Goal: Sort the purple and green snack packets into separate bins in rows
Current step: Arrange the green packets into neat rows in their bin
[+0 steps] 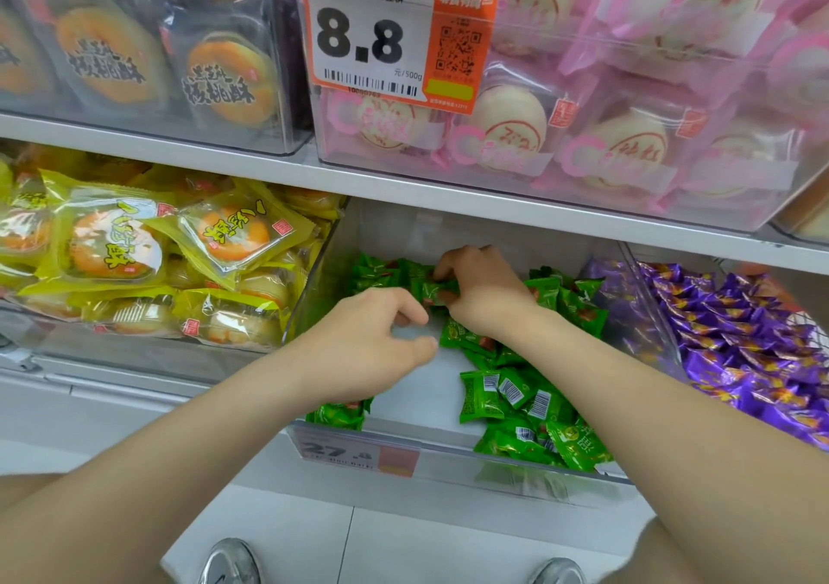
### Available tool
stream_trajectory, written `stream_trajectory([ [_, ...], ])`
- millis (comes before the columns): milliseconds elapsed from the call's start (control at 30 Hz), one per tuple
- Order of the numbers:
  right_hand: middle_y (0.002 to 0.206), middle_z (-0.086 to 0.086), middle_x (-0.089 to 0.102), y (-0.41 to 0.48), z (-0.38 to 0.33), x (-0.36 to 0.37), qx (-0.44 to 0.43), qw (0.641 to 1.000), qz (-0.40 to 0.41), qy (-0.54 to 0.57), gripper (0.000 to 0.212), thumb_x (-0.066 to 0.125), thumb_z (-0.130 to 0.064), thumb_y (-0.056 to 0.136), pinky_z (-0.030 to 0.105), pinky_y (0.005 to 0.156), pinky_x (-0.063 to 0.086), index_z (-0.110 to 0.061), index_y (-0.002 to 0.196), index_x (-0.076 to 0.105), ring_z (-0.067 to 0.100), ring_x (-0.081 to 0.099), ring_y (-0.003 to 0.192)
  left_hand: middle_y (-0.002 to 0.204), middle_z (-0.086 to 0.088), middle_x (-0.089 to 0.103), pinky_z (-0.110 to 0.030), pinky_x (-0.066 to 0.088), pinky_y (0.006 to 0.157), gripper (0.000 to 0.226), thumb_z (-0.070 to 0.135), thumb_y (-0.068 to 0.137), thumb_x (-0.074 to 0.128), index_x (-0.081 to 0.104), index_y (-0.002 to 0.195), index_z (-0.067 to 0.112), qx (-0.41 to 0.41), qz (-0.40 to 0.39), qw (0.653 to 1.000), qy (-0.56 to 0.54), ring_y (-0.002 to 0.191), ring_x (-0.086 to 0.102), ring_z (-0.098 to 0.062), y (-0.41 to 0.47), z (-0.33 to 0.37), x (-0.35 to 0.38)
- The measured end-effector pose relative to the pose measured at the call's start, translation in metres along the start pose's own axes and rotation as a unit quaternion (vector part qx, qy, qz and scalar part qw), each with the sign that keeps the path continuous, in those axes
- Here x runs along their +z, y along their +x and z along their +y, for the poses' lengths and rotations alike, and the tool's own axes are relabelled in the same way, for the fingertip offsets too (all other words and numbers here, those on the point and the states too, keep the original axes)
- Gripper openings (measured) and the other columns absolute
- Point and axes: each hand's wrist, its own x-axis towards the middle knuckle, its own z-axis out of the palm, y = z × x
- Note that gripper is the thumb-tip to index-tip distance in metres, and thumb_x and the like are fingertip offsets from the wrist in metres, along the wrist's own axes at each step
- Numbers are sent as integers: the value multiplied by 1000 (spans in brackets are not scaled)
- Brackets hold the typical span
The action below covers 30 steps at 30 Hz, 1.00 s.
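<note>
Held item: small green foil snack packet [442,291], its long axis lying across the bin, roughly left to right.
Location: back of the clear plastic bin [417,390], just beside the back row of green packets [381,271] to its left.
Right hand [482,289]: pinches the packet from its right side. We judge it the nearer of the two hands and the one to seat the packet leftward into the row.
Left hand [372,345]: just in front and left of the packet, fingers curled toward the thumb with a gap. We see nothing held.
Loose stock: jumbled heap of green packets [529,399], front right of the bin.
Neighbour: purple foil packets [735,327], in the next bin to the right.
</note>
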Motion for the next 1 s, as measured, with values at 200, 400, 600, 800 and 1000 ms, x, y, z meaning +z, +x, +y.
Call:
stream_trajectory([
  [200,121,8,64,13,-2,9,-28,999,12,15,23,76,-32,93,41,87,54,-33,114,68,33,61,111,139,5,46,-37,37,112,53,57,97,59,51,144,35,7,-111,985,133,141,36,-18,3,-10,9],
  [400,122,12,60,13,-12,8,-43,999,4,8,22,72,-22,97,45,89,56,-25,119,66,34,62,105,128,5,43,-37,38,107,51,55,99,57,50,145,35,23,-108,984,143,139,36,-20,5,-12,8],
  [600,119,14,59,4,-17,2,-15,997,21,-75,33,71,-32,97,45,83,57,-20,124,57,38,62,103,138,3,45,-39,36,113,50,54,99,58,50,145,36,31,-106,984,142,143,33,-20,4,-11,8],
  [800,103,-1,64,1,-5,0,-4,990,-22,-142,65,79,-62,74,43,96,41,-26,119,49,26,59,100,144,-5,46,-47,39,113,53,50,101,55,50,149,27,53,-65,970,228,138,36,-29,5,-7,12],
  [1000,109,4,69,4,7,-5,5,991,-5,-132,40,76,-33,87,45,101,43,-20,119,55,31,58,111,139,-5,49,-49,40,108,48,49,102,52,57,137,18,65,-54,948,307,134,39,-29,14,-7,16],
])
